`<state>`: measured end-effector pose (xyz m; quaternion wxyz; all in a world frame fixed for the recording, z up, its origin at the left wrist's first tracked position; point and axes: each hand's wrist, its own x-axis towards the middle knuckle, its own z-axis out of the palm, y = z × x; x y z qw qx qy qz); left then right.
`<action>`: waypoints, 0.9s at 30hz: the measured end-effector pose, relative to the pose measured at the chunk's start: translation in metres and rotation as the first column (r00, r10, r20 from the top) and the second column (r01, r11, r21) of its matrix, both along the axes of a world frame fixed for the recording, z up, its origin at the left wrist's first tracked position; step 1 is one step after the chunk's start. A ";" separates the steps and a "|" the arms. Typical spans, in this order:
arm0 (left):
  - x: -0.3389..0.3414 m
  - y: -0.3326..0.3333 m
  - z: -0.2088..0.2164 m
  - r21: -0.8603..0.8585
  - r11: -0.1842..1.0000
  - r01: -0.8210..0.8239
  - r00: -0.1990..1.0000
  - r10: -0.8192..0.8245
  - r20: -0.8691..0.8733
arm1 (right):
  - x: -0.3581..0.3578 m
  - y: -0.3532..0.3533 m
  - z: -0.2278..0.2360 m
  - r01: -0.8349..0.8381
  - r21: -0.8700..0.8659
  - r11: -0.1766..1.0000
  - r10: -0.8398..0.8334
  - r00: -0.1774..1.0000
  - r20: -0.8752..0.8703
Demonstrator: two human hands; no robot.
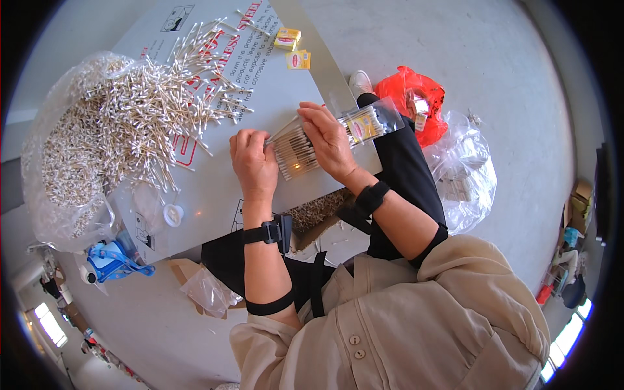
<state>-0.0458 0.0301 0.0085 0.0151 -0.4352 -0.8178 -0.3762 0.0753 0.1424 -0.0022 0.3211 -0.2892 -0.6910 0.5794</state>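
Observation:
A clear plastic bag of cotton swabs (296, 153) lies slanted over the table's right part, its swabs side by side in a flat row. A yellow card (364, 127) shows through its right end. My left hand (252, 159) is closed at the bag's left end, fingertips pinched on the edge. Across the middle of the bag, my right hand (328, 140) grips it with bent fingers, hiding part of the swabs. To the left, a heap of loose cotton swabs (130, 117) spills from a large clear bag (39, 214) onto the table.
The table (214, 221) has printed film on top. Small yellow cards (288, 38) lie near its far edge. A red plastic bag (413, 97) and a clear bag (461, 169) are on the floor at right. An open cardboard box (312, 237) sits below the table edge.

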 end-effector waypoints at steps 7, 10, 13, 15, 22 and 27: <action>-0.002 0.006 0.009 -0.190 0.980 0.064 0.997 -0.073 -0.038 | -0.013 0.017 -0.006 -0.162 0.390 0.907 0.075 0.971 0.227; -0.006 0.005 0.003 -0.150 0.987 0.063 0.998 -0.063 0.005 | -0.014 0.017 -0.007 -0.159 0.428 0.890 0.066 0.972 0.225; -0.011 0.006 0.000 -0.098 0.993 0.058 0.998 -0.057 0.013 | -0.014 0.018 -0.009 -0.159 0.445 0.882 0.056 0.970 0.236; -0.016 0.007 -0.001 -0.082 0.994 0.065 0.998 -0.066 -0.001 | -0.014 0.019 -0.009 -0.157 0.437 0.886 0.060 0.972 0.227; -0.023 0.019 -0.002 -0.166 0.984 0.060 0.992 -0.077 -0.096 | -0.014 0.019 -0.006 0.026 0.115 0.993 -0.030 0.999 0.034; -0.019 0.014 -0.002 -0.262 0.954 0.149 0.981 -0.175 -0.081 | -0.005 0.007 0.000 0.033 0.019 0.999 -0.032 0.998 -0.050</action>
